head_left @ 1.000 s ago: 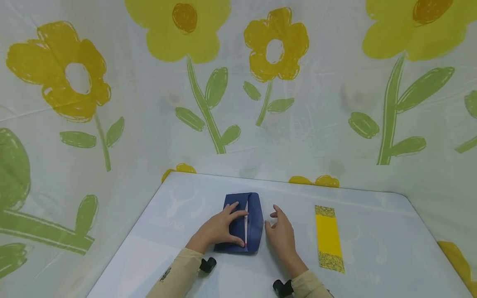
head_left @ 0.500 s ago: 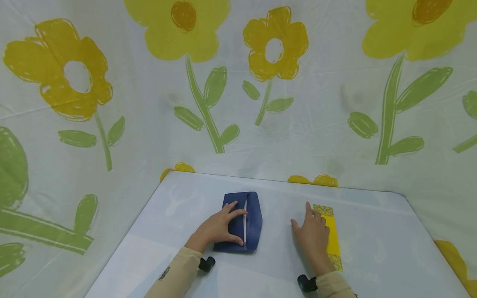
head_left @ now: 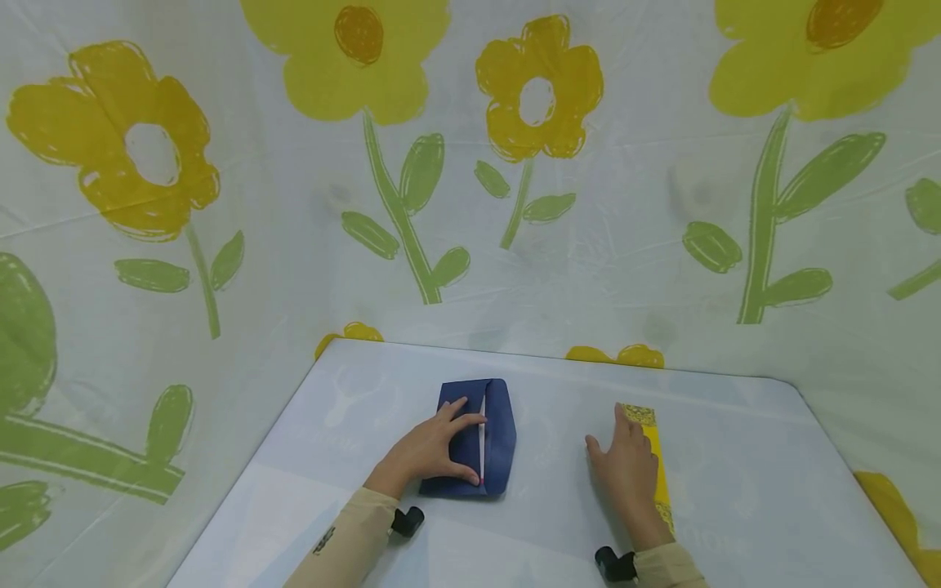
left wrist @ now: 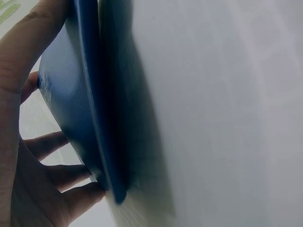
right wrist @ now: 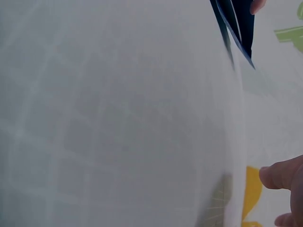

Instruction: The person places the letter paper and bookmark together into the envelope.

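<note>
A dark blue envelope (head_left: 501, 441) lies on the table, its pointed flap unfolded to the right and a pale edge showing along the opening. My left hand (head_left: 426, 451) rests spread on it, thumb and index fingertips right at the opening. In the left wrist view, several fingers touch the upper face of the envelope (left wrist: 71, 94). To the right, my right hand (head_left: 628, 478) overlaps a yellow paper strip (head_left: 639, 414) with patterned ends, fingers extended and thumb apart. Much of the strip is hidden behind this hand. The right wrist view shows part of that hand (right wrist: 286, 177).
The white table (head_left: 544, 523) reaches back to a white cloth backdrop (head_left: 632, 269) printed with yellow flowers. A dark wrist camera (head_left: 408, 521) sits at the left cuff, another camera (head_left: 613, 563) at the right.
My right hand has moved right, from beside the envelope's flap to over the yellow strip. My left hand and the envelope have stayed in place.
</note>
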Tool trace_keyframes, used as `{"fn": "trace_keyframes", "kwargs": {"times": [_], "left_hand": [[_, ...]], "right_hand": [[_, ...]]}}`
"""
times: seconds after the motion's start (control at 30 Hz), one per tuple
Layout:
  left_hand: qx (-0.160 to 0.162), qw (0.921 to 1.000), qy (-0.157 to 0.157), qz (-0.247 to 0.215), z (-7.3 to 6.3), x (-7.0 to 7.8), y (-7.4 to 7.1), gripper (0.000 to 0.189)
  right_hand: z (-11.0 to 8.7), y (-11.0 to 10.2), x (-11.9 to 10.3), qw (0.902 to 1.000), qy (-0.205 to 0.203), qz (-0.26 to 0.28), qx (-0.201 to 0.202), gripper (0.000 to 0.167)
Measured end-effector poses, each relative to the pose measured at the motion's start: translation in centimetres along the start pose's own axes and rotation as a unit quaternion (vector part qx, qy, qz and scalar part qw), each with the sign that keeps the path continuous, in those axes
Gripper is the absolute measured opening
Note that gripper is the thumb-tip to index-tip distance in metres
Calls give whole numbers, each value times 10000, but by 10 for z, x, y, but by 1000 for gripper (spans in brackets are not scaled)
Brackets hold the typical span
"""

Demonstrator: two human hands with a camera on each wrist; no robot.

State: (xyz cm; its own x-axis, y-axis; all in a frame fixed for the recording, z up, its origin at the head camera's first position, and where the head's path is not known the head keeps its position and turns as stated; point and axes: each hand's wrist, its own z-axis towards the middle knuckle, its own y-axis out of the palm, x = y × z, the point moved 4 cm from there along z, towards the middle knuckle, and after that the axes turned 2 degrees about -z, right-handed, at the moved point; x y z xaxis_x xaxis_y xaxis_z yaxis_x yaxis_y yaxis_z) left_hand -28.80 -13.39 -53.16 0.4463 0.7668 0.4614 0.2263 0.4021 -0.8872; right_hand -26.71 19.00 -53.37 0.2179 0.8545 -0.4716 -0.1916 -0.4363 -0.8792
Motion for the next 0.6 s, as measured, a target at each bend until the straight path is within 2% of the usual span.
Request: {"fn": "trace_keyframes", "kwargs": {"times": [0.2, 0.4, 0.6], "left_hand": [[-35, 10000, -19, -15, 2, 3, 0, 96], [-68, 10000, -2, -30, 4, 6, 1, 96], [-79, 10000, -8, -25, 6, 9, 3, 96]], "right_hand": [[-3, -4, 2, 9999, 5, 112, -86, 83], [-2, -5, 6, 9999, -71, 145, 19, 80], [-3, -10, 8, 9999, 39, 114, 50, 76]]}}
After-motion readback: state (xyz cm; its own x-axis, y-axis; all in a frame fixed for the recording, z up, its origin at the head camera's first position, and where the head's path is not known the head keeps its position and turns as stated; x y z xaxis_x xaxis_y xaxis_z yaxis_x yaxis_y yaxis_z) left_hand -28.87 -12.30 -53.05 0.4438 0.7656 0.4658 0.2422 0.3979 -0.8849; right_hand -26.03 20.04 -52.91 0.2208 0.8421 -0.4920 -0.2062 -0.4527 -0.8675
